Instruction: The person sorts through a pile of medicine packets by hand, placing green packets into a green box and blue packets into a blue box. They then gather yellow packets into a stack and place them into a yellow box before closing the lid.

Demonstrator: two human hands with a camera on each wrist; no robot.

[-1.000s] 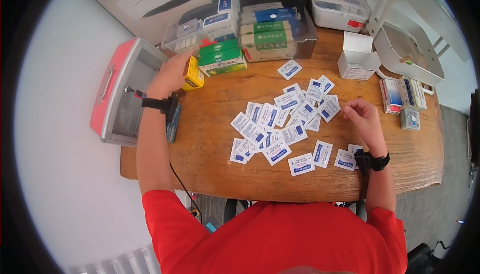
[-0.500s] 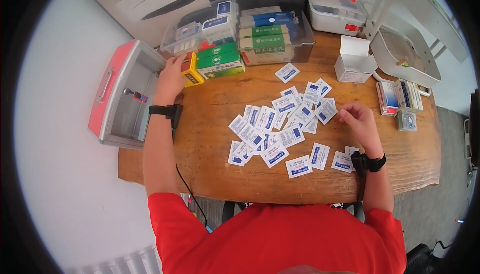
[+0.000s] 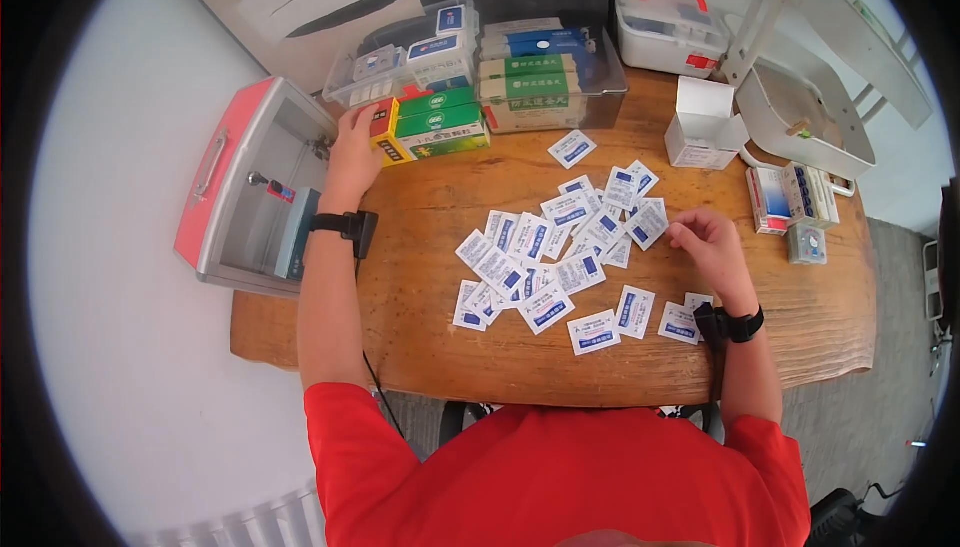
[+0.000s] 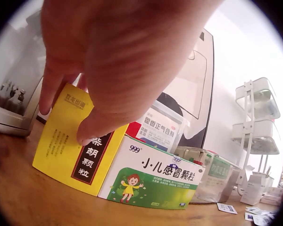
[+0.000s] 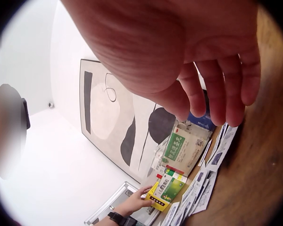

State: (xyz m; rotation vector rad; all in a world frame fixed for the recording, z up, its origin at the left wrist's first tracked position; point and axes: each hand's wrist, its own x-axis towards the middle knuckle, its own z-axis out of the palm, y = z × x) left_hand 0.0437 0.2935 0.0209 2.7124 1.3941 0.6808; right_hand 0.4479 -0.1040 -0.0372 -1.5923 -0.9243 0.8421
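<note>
My left hand (image 3: 356, 154) grips a yellow medicine box (image 4: 61, 141), thumb on its front face and fingers on the far side. That box stands upright against the left end of the green-and-white cold granule boxes (image 3: 442, 122), their front faces nearly in line. Over by the right edge of the sachet pile, my right hand (image 3: 708, 247) hovers low with loosely bent fingers and nothing in them. White-and-blue sachets (image 3: 578, 272) lie scattered and overlapping across the middle of the table. Several more lie by the right wrist.
Behind the green boxes stand two clear bins (image 3: 612, 87) of medicine boxes. A red-and-silver case (image 3: 232, 187) sits at the left. An open white carton (image 3: 706, 139), small boxes (image 3: 790, 195) and a white tray (image 3: 845, 142) are at the right, a red-handled box (image 3: 672, 32) behind.
My left hand has moved the yellow box slightly back and right, bringing it in line with the green boxes. The right hand stays beside the sachets. The head view has shifted slightly.
</note>
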